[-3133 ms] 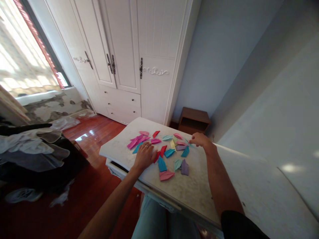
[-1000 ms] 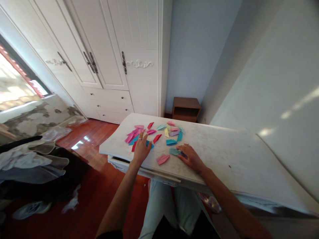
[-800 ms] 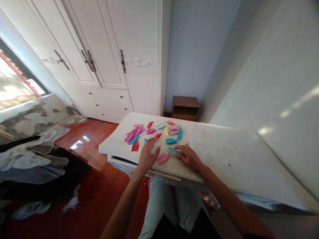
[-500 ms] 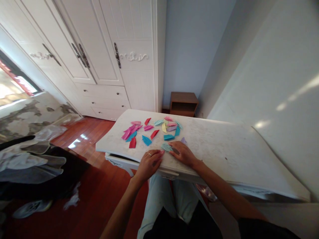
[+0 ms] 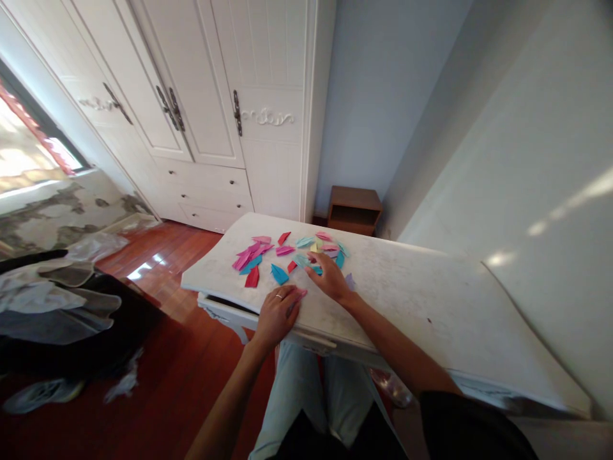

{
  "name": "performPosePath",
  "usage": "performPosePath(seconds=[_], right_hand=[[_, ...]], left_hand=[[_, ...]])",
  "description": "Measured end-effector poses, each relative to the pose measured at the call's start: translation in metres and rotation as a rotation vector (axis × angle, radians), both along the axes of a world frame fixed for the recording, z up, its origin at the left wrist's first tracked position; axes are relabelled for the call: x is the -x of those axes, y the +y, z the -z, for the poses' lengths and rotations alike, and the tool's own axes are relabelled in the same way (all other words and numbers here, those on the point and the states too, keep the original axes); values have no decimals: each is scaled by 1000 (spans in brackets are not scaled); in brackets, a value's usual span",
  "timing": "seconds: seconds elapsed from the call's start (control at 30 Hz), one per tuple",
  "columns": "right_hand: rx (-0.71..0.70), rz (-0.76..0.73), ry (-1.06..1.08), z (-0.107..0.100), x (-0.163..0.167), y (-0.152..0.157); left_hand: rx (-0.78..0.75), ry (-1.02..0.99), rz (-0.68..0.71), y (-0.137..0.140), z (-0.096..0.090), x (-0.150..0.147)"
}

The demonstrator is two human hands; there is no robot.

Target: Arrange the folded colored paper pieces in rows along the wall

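Observation:
My right hand reaches over the white table, its fingers closed on a pale teal folded paper piece. That piece is among the other papers, close to a red folded paper and partly hidden blue ones. Near the front edge rests my left hand, wearing a ring, with a bit of pink folded paper showing at its closed fingertips. Beyond it lie a blue folded paper, a dark red one and a magenta pile.
The white table has a slightly open drawer at its front left. A white wardrobe and a small brown cabinet stand behind. Dark furniture with cloth is at the left.
My right hand has moved forward and left with the pale teal paper, from the front edge to the scattered papers. My left hand stays near the edge. The view has shifted slightly.

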State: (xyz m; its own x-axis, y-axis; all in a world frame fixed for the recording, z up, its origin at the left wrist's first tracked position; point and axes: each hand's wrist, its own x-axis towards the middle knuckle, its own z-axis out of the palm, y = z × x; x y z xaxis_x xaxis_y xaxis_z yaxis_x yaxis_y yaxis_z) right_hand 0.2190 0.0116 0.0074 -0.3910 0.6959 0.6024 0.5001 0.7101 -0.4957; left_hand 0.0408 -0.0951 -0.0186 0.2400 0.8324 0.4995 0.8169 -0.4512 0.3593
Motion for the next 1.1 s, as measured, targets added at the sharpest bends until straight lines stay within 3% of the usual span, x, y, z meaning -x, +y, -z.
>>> performPosePath(seconds=[0.17,0.3,0.43,0.77,1.1], right_hand=[[14,-23,-154,-4,20,53],[4,-124,-246,-6,28,73],[-25,-97,-256,-5,23,73],[9,-162,-342,16,-31,42],[-35,-248,-449,12,31,55]], left_hand=[[14,17,-17,0,1,1],[27,6,-54,0,5,0],[33,8,-81,-1,6,-1],[34,37,-135,-3,5,-6],[81,50,-188,-4,0,-10]])
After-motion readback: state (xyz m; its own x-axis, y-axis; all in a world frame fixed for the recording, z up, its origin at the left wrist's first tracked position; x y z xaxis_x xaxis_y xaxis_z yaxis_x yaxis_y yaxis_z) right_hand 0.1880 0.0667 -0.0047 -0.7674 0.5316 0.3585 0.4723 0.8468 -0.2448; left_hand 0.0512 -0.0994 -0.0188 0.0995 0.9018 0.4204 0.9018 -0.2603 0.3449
